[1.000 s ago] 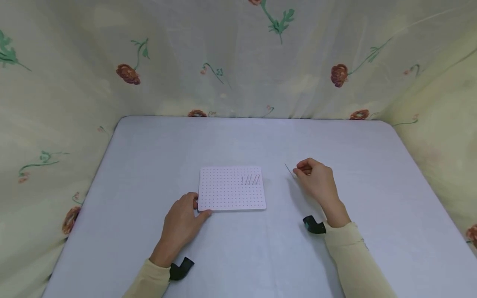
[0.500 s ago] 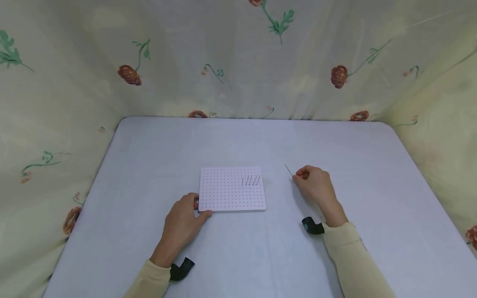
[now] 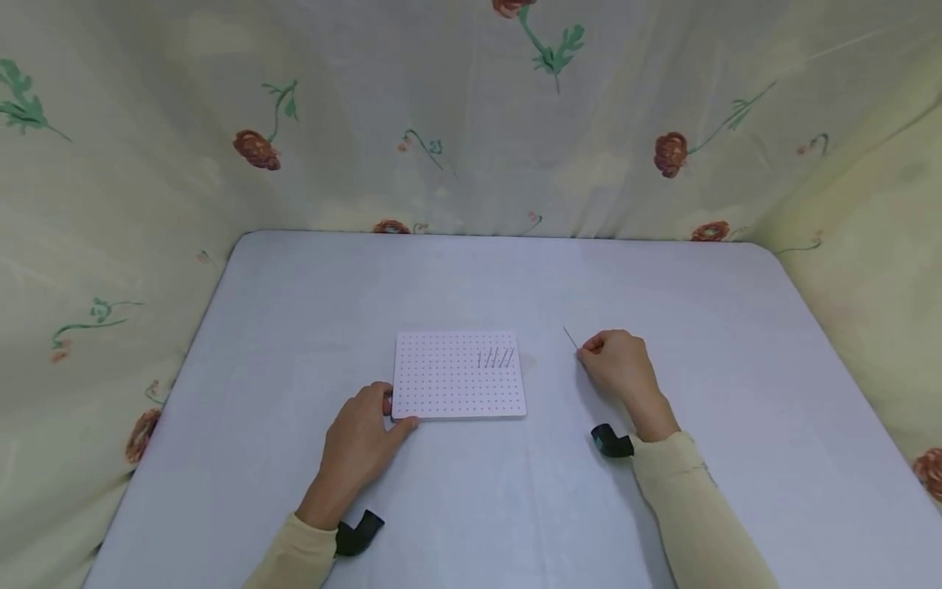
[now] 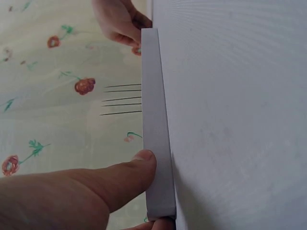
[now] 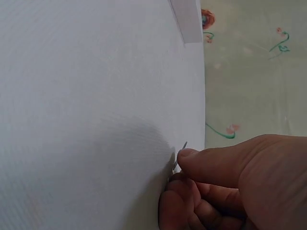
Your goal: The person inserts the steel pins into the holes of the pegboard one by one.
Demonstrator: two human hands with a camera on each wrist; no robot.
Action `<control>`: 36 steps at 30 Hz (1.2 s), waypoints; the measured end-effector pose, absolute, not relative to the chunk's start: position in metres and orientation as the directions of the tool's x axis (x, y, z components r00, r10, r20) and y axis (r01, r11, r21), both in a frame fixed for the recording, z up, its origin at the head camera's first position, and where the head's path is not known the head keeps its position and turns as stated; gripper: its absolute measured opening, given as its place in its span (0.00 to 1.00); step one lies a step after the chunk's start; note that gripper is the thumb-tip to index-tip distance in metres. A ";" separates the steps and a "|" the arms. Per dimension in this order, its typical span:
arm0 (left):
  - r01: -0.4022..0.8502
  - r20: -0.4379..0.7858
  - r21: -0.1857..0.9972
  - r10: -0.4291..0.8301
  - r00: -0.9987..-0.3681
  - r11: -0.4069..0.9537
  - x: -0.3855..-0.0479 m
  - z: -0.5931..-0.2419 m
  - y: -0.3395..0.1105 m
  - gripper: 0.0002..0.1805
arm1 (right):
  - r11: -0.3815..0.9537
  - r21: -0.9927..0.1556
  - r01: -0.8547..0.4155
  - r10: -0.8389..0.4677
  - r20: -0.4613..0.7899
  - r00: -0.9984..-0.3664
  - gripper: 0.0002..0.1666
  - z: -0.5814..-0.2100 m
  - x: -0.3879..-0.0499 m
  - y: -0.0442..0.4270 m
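A white pegboard (image 3: 459,393) with rows of small holes lies flat on the table. Several thin needles (image 4: 122,99) stand upright in it near its back right part. My left hand (image 3: 361,446) grips the board's near left corner, thumb against the front edge and fingers at the left side. To the right of the board, my right hand (image 3: 621,368) pinches one thin needle (image 3: 570,336) between thumb and fingers. That needle points up and to the left, apart from the board. In the right wrist view, the thumb (image 5: 211,160) covers part of the needle.
The table (image 3: 471,278) has a pale cloth over it. Flower-patterned curtain (image 3: 471,123) hangs behind it and along both sides. A black strap-like piece sits on each wrist, one by the left sleeve (image 3: 298,552) and one by the right sleeve (image 3: 692,499).
My right hand has come slightly down and nearer, still pinching the needle. The left hand and the pegboard have stayed in place.
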State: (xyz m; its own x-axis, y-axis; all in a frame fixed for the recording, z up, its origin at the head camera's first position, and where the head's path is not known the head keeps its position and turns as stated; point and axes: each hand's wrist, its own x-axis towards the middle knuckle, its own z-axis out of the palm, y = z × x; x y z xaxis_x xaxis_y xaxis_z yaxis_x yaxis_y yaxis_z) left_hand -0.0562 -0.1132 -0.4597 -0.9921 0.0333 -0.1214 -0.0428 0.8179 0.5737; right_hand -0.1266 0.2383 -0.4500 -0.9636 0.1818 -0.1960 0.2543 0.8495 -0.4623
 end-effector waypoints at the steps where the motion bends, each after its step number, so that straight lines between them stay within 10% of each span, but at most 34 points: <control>1: -0.046 -0.127 0.572 0.033 -0.991 0.819 -0.056 -0.459 -0.113 0.31 | 0.851 -0.459 0.255 0.182 -0.198 -0.963 0.15 -0.449 -0.127 0.238; 36: -0.039 -0.147 0.572 0.055 -0.988 0.819 -0.056 -0.454 -0.115 0.30 | 0.853 -0.416 0.314 0.187 -0.317 -0.930 0.16 -0.439 -0.139 0.236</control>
State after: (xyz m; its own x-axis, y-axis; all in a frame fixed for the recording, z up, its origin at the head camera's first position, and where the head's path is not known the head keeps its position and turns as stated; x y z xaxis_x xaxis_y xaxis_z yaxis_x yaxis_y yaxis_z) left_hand -0.0559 -0.1148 -0.4540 -0.9876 0.0551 -0.1468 -0.0393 0.8192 0.5721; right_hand -0.1387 0.2360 -0.4389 -0.9297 0.1870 -0.3174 0.3138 0.8534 -0.4163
